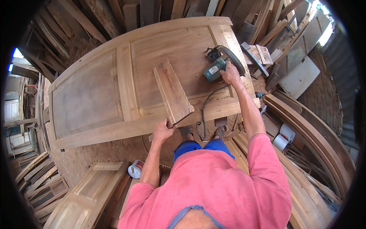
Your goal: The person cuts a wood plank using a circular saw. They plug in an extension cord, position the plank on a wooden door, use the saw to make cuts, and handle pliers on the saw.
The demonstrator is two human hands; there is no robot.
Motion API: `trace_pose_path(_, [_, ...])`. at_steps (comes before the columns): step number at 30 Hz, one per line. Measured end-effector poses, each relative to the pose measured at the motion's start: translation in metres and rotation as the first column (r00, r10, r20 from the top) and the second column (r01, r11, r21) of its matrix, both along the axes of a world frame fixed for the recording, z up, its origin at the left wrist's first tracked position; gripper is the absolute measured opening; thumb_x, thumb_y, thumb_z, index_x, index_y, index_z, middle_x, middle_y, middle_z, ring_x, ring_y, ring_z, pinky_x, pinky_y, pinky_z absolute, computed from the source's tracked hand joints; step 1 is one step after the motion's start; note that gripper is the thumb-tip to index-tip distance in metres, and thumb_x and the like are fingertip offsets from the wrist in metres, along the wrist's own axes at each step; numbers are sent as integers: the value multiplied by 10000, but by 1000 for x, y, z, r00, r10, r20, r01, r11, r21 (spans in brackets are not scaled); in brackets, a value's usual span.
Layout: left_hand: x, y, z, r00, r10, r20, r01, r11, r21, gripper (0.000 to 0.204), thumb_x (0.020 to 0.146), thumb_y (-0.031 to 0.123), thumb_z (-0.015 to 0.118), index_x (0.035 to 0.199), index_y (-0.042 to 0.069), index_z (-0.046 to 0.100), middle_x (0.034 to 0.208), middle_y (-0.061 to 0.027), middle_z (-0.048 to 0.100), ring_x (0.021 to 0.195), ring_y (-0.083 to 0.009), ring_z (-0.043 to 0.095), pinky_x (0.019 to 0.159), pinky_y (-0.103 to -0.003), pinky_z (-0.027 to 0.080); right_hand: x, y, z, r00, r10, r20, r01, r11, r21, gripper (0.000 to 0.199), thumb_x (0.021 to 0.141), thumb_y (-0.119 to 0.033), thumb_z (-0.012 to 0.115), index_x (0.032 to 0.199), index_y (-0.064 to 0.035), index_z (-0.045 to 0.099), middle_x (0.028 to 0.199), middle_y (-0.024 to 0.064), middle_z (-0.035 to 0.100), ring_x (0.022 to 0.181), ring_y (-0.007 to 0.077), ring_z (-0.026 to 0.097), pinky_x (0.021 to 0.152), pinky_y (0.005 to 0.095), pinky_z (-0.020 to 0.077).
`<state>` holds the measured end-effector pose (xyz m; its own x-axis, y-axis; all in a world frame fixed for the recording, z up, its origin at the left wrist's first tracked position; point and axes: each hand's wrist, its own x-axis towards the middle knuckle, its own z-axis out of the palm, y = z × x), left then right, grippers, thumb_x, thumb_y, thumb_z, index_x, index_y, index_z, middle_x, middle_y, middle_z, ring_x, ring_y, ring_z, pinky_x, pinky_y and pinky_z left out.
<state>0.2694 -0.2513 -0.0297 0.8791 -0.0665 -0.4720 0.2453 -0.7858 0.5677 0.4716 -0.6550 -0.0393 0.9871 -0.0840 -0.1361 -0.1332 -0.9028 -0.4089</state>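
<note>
My left hand (163,130) grips the near end of a short, thick wooden board (171,89). The board slants across the near edge of a large panelled wooden door (126,82) that lies flat in front of me. At the door's right end, my right hand (231,74) is closed on the handle of a teal circular saw (214,70) with a dark round guard. The saw rests on or just over the door; its blade is hidden. A black power cord (204,114) runs from it over the near edge and loops down by my feet.
Long curved timbers (312,129) and stacked planks lie to my right. Planks lean along the far side. A smaller panelled door (85,196) and a white tub (135,169) stand at the near left. Wooden pieces (254,57) sit past the door's right end.
</note>
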Motion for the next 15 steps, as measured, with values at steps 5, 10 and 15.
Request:
trace_pose_path(5, [-3,-26,-4,1000,29,4,-29,999,-14,393,846,374,773,939,15,643,816,-230,697,822,-446,681,741,-493,523,30,-20,-2,998,66,-12,-61,971,231,516,842,-315,755,1180,59,644,1091,332,701,1083,488,659,944,532,519])
trace_pose_path(10, [2,-61,4,987,150,50,-151,988,26,403,870,395,753,902,14,624,774,-234,676,781,-446,674,724,-510,514,11,-30,34,960,-2,-279,119,908,401,390,801,-318,763,946,37,693,747,157,696,730,287,698,736,415,546])
trace_pose_path(15, [9,-93,-3,987,118,112,-126,989,73,401,877,394,745,897,17,610,760,-238,672,788,-459,678,732,-530,516,-97,-92,81,986,64,-156,78,649,757,272,849,-277,671,940,-21,665,647,40,600,593,143,569,596,317,448])
